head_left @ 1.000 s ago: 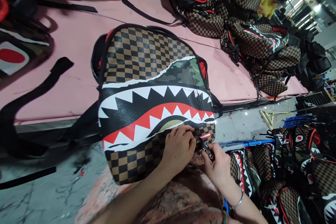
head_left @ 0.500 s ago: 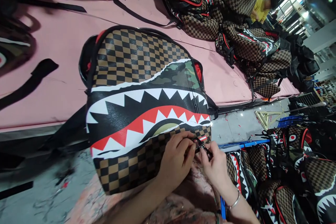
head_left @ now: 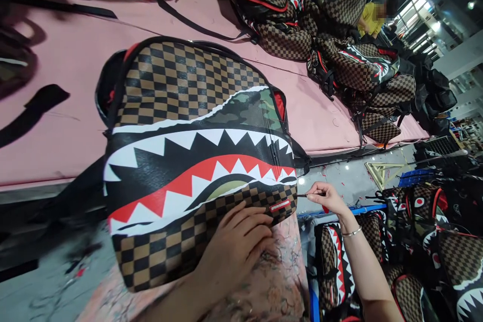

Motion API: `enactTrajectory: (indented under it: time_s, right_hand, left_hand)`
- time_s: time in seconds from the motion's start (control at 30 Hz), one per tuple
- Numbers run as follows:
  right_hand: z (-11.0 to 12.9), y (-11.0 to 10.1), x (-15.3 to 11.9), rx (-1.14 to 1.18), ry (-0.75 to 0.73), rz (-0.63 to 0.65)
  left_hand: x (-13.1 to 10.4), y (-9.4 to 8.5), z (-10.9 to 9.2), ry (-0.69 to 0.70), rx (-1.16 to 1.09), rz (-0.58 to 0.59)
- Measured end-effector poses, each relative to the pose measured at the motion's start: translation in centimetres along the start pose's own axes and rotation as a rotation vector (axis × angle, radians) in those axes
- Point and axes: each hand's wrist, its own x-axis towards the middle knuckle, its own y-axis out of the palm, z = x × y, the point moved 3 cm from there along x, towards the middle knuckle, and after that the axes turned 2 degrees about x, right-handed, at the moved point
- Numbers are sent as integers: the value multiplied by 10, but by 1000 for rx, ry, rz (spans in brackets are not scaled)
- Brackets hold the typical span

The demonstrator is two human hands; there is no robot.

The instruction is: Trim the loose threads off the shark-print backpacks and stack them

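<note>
A backpack (head_left: 181,75) with brown-and-black checks, a camouflage patch and a red-and-white shark mouth leans over the table edge, front panel facing me. My left hand (head_left: 241,236) lies flat on its lower checked part, fingers stretched, beside a small red label (head_left: 279,206). Off the bag's lower right corner, my right hand (head_left: 327,197) is closed in a pinch on a small dark tool with a thin tip (head_left: 302,195), which looks like thread snips. The tip points at the bag's edge; whether it touches cannot be told. Fine loose threads (head_left: 269,133) hang on the camouflage patch.
The pink table (head_left: 86,35) runs behind the bag, with black straps (head_left: 45,103) at left. Similar backpacks (head_left: 283,40) are piled at the back; more backpacks (head_left: 411,206) stand low at right by a blue bar (head_left: 358,210). A person in yellow (head_left: 372,17) is far off.
My right hand has moved right, away from the bag's label and my left hand. My left hand has opened flat on the bag. The bag sits slightly further left in view.
</note>
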Motion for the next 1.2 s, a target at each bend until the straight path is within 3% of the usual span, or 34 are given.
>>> enactTrajectory:
  time_s: [0.3, 0.7, 1.2]
  right_hand:
    - [12, 5, 22, -61, 7, 212]
    - [16, -3, 23, -71, 43, 254]
    - [21, 36, 33, -30, 36, 370]
  left_hand:
    - [-9, 1, 8, -89, 57, -95]
    - [-3, -15, 4, -149, 1, -181]
    - [-5, -22, 4, -194, -1, -245]
